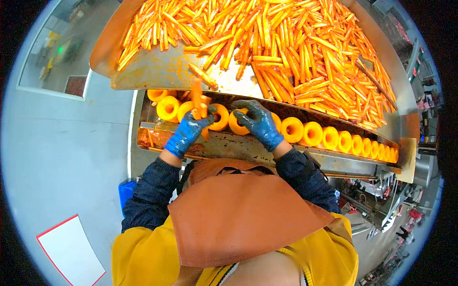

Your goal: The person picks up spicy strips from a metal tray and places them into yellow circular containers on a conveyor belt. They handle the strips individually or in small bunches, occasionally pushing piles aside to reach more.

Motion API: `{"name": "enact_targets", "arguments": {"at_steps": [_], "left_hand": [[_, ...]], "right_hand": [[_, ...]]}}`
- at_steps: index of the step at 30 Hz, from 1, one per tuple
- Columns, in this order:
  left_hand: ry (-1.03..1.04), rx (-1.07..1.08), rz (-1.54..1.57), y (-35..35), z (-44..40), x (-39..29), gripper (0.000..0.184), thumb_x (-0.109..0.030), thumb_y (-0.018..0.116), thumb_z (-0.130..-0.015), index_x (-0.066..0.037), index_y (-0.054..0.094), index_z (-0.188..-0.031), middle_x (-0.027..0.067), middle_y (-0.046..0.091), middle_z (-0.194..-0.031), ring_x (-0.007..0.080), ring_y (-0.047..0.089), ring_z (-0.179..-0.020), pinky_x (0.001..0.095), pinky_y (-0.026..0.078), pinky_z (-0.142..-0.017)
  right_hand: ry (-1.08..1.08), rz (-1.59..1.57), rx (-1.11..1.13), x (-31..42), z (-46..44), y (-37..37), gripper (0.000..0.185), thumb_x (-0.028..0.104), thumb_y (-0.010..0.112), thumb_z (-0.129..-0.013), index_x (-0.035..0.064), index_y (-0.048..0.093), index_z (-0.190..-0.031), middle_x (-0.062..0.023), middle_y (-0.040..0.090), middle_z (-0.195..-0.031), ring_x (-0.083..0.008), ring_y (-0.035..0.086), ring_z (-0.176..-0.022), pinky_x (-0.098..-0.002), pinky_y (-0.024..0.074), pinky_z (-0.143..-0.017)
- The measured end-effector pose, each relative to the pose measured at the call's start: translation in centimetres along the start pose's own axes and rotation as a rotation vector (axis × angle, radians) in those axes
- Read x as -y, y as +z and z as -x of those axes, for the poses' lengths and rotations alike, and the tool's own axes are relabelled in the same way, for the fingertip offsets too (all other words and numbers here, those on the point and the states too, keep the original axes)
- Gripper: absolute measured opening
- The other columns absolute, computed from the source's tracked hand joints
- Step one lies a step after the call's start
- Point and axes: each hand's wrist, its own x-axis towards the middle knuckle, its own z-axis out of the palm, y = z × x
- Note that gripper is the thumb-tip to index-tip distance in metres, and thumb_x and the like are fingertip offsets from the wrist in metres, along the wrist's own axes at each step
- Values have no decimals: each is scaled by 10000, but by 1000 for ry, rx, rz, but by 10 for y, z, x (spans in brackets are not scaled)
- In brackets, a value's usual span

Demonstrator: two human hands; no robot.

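My left hand (187, 131), in a wet blue glove, is closed around a few orange sticks (198, 97) that stand upright from its fingers and look blurred. Just right of it, my right hand (260, 121), also gloved, curves over an orange ring-shaped holder (237, 122). Its thumb and fingers are apart, and nothing shows between them. Both hands are above a long row of orange holders (312, 134) with round holes, set in a metal trough. Part of the row is hidden behind the hands.
Beyond the row, a metal tray (167, 69) carries a large heap of orange sticks (305, 43), with a thin dark rod (377, 83) on its right side. A blue bin (127, 193) stands on the floor to the left. Machinery parts (381, 205) are at the right.
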Motion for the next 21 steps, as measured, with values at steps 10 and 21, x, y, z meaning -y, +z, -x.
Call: {"name": "enact_targets", "arguments": {"at_steps": [10,21], "left_hand": [[-188,441,-536,-30,19,-1,382,-169,652,-801,-44,571,-1153,67,630,-1029,160,576,-943,316,469,-831],[16,-293,249,-49,4,25,343,-17,595,-755,-5,570,-1097,78,615,-1055,218,586,-970,333,477,-869]], "right_hand": [[230,-512,-110,25,-24,24,275,251,493,-942,25,636,-1007,-38,643,-866,-85,534,-669,-264,467,-624],[121,52,123,5,-13,40,339,197,674,-793,70,608,-1100,-141,620,-1057,-259,600,-978,-342,474,-845]]}}
